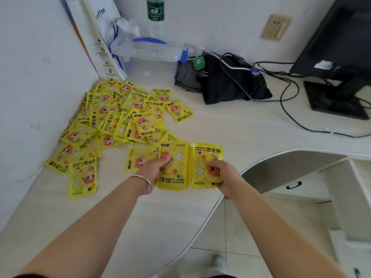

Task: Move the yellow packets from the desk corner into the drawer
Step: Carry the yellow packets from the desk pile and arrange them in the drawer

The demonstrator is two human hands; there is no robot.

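I saw yellow packets [112, 121] heaped far left, desk [230, 125] corner. Left hand [158, 167] curled round one packet [176, 173], fingertips hidden; right hand [222, 175] gripped second packet [204, 157] beside it. Drawer [297, 185] near right, partly hidden by desk edge; monitor [337, 37] cut off.

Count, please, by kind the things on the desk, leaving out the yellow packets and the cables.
paper bag: 1
water bottle: 1
clear plastic box: 1
dark fabric heap: 1 (perhaps more than one piece)
monitor: 1
Total: 5
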